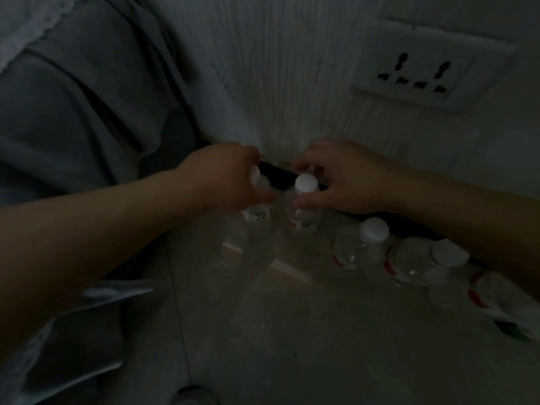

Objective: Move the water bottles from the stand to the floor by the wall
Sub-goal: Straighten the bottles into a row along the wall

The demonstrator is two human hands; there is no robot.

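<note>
The scene is dim. My left hand (230,178) grips the neck of a clear water bottle (258,219) with a white cap, upright at the foot of the wall. My right hand (344,178) holds a second clear bottle (304,211) by its neck; its white cap shows between my fingers. Both bottles stand side by side over the floor next to the dark skirting. To the right, several more capped bottles (368,244) with red-and-white labels stand in a row along the wall.
A white wall (292,83) with a power socket plate (429,65) rises behind the bottles. Grey fabric (81,106) hangs at the left. Pale tiled floor (292,331) fills the foreground. Something white lies at the lower left.
</note>
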